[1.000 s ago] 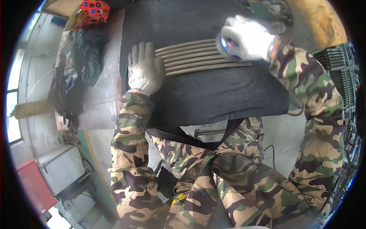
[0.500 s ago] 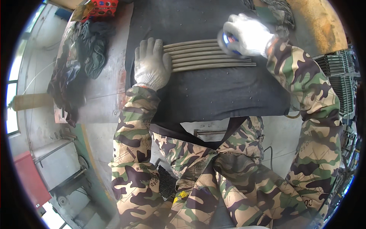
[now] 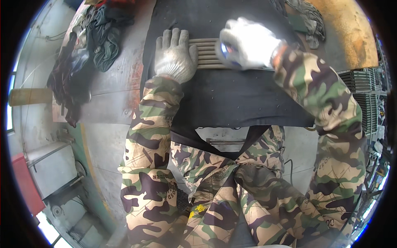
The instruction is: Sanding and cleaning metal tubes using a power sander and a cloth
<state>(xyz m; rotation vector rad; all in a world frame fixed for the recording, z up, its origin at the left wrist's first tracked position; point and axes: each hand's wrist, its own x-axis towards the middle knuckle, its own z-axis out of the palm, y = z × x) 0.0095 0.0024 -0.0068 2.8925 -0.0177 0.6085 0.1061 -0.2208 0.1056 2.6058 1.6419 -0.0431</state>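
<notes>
The left hand (image 3: pixel 175 56), in a white knit glove, lies flat with its fingers spread wide on the left end of a row of thin grey rods (image 3: pixel 209 53). The rods lie side by side, touching one another, across a black mat (image 3: pixel 231 99) that covers the middle of the workbench (image 3: pixel 109 95).

The right hand (image 3: pixel 248 47), also gloved in white, sits over the right part of the same rods. Its fingers are curled around a small object (image 3: pixel 227 51) with blue and orange-red patches showing at the palm — motion blur keeps its kind from being told. The hand is closed on that object and pressed down against the rods.

Both sleeves are green-and-brown camouflage cloth, as are the trousers below the bench edge.

To the left of the mat, on the bare grey metal of the bench, lies a heap of dark rags (image 3: pixel 89 45) in green, black and maroon. At the far right corner of the bench is a rusty orange-brown patch (image 3: pixel 347 33), with a crumpled grey glove (image 3: pixel 308 18) just beside it. Further right stands a stack of dark ribbed metal parts (image 3: pixel 366 95). At the lower left, a grey metal box (image 3: pixel 49 165) stands next to a red panel (image 3: pixel 25 182) — neither shows a label that can be made out.
</notes>
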